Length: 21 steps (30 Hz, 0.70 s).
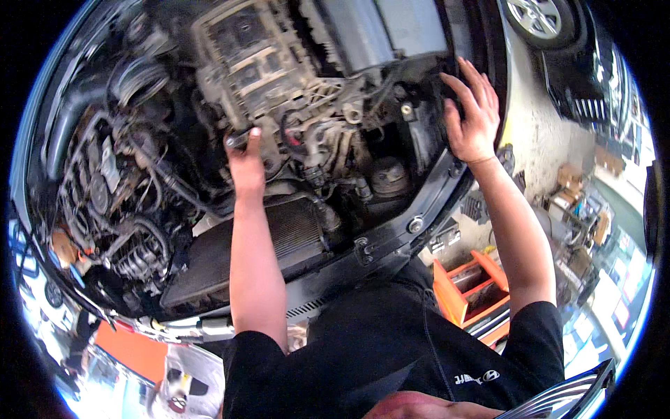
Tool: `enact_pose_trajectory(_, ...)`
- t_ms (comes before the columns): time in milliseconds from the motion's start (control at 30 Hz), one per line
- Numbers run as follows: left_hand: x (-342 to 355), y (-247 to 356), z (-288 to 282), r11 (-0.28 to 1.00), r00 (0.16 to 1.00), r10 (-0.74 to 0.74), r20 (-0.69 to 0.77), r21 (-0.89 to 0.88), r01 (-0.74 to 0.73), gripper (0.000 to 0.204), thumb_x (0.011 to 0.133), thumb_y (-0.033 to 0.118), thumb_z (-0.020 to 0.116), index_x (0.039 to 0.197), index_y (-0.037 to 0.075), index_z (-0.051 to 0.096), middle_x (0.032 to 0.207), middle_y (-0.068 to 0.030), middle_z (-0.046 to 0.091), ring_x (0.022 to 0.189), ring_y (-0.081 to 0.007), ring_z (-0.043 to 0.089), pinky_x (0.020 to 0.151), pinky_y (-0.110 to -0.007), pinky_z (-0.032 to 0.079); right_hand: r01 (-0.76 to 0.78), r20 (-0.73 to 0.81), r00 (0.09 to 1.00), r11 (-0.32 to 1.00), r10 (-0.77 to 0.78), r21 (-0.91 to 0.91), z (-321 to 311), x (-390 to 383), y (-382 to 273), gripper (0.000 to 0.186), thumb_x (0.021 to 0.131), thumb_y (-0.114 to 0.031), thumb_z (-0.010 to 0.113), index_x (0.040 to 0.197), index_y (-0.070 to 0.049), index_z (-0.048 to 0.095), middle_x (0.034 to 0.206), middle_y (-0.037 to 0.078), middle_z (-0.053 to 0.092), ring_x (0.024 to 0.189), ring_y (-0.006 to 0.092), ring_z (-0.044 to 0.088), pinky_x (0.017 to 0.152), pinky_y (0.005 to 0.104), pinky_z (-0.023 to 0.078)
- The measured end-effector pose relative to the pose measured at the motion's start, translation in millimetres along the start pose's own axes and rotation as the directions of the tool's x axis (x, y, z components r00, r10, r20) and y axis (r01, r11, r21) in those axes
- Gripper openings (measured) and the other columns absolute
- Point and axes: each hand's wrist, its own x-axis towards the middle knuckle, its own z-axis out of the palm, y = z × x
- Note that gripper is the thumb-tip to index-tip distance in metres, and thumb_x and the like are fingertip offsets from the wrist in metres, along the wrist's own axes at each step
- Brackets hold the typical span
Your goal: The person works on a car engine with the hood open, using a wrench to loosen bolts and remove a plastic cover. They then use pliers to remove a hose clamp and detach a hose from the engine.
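My left hand point(244, 157) is closed, thumb up, round a small dark object point(237, 141) that I cannot make out, at the lower end of a dusty, pale finned metal housing point(255, 63). My right hand point(471, 115) has its fingers spread over the right side of the engine bay, near the black inner edge and a dark recess with a round part point(387, 178). Between my hands are grimy brackets, pipes and wiring point(328, 136). The radiator point(265, 244) lies below my left hand, partly behind my forearm.
The engine point(101, 181) with its hoses fills the left of the bay. The front crossmember point(415, 225) runs before my body. At the right are an orange tool trolley point(453, 293), boxes point(571, 174) and another car's wheel point(541, 15). An orange panel point(129, 349) shows at lower left.
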Motion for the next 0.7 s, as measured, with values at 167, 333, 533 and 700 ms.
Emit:
enact_pose_trajectory(167, -3.8, -2.3, 7.0, 0.998, 0.997, -0.061, -0.048, -0.001, 0.061, 0.069, 0.091, 0.027, 0.084, 0.145, 0.001, 0.050, 0.140, -0.0079, 0.061, 0.123, -0.0213, 0.057, 0.110, -0.037, 0.042, 0.024, -0.026, 0.999, 0.999, -0.024, -0.024, 7.0, -8.3, 13.6, 0.042, 0.088, -0.021, 0.065, 0.130, -0.020, 0.068, 0.147, 0.011, 0.058, 0.139, 0.0302, 0.053, 0.119, 0.0490, 0.036)
enact_pose_trajectory(333, -2.1, -10.7, -1.2, 0.977, 0.975, -0.214, -0.055, -0.035, 0.212, 0.057, 0.097, 0.025, 0.076, 0.144, 0.003, 0.054, 0.137, -0.0081, 0.064, 0.118, -0.0202, 0.063, 0.103, -0.035, 0.049, -0.136, 0.024, 0.991, 0.985, 0.134, 0.107, -14.1, 13.4, 9.0, 0.040, 0.085, -0.017, 0.066, 0.124, -0.010, 0.068, 0.141, 0.021, 0.059, 0.134, 0.0403, 0.054, 0.114, 0.0540, 0.040)
enact_pose_trajectory(533, -13.4, 6.5, 7.6, 0.922, 0.920, -0.387, 0.061, 0.025, 0.386, 0.049, 0.101, 0.045, 0.066, 0.134, 0.009, 0.062, 0.113, -0.0106, 0.070, 0.094, -0.0272, 0.070, 0.083, -0.042, 0.059, -0.105, -0.060, 0.992, 0.983, 0.115, 0.148, -9.9, 0.3, 22.3, 0.037, 0.086, -0.018, 0.065, 0.122, -0.010, 0.068, 0.139, 0.021, 0.059, 0.132, 0.0402, 0.054, 0.114, 0.0540, 0.039)
enact_pose_trajectory(700, -2.7, 7.2, -6.4, 0.899, 0.885, -0.436, 0.159, 0.047, 0.435, 0.056, 0.101, 0.051, 0.063, 0.138, 0.008, 0.058, 0.123, -0.0111, 0.067, 0.106, -0.0284, 0.067, 0.088, -0.045, 0.058, -0.074, -0.120, 0.988, 0.981, 0.096, 0.180, -3.6, -8.6, 28.5, 0.036, 0.086, -0.018, 0.064, 0.122, -0.011, 0.067, 0.138, 0.020, 0.059, 0.131, 0.0403, 0.054, 0.115, 0.0530, 0.039)
